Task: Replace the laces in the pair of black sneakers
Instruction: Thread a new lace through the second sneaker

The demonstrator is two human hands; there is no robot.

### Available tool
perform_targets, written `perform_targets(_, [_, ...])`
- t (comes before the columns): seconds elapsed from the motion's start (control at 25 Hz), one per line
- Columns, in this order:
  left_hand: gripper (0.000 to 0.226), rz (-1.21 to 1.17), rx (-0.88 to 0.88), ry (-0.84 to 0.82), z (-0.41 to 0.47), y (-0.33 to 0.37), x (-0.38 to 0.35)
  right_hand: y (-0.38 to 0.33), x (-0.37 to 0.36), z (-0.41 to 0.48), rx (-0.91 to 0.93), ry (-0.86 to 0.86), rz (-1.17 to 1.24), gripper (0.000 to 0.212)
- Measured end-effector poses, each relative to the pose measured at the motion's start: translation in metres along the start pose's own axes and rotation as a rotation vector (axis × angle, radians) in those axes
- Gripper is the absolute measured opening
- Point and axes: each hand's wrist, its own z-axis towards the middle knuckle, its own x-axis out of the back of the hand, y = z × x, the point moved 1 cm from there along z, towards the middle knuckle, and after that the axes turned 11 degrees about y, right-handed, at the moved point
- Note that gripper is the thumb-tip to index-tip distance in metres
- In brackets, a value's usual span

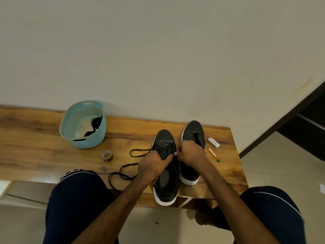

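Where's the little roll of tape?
In the head view, the tape roll lies on the wooden bench, left of the half-laced sneaker, nearer the person than the blue basket, beside the black lace.

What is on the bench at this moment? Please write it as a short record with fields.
Surface: wooden bench against a plain wall
Near sneaker: partly laced, heel over the bench edge; left hand grips its side
Far sneaker: beside it, visible eyelets empty
Black lace: loops trail left of the near sneaker; right hand seems to pinch it at the eyelets
Basket: pale blue, holds dark laces
Other: tape roll, small white box, pen
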Motion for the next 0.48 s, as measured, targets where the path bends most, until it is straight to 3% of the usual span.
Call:
perform_targets(0.12, [0.049, -0.001, -0.009, 0.026, 0.000, 0.001, 0.000, 0.023, 0.063, -0.018, 0.085, -0.164, 0.541, 0.014])
perform_targets(0.24, [0.049, -0.004, -0.015, 0.050, 0.000, 0.003, -0.001, 0.033, 0.096, -0.025, 0.057, -0.012, 1.017, 0.018])
perform_targets(0.32, [0.049, -0.034, -0.015, 0.059, 0.001, 0.001, -0.004, 0.022, 0.078, -0.022, -0.054, 0.059, 1.070, 0.026])
perform_targets(0.48, [0.050, -0.058, -0.033, 0.053, 0.002, -0.001, -0.009, -0.008, 0.041, -0.021, -0.264, -0.026, 1.084, 0.031])
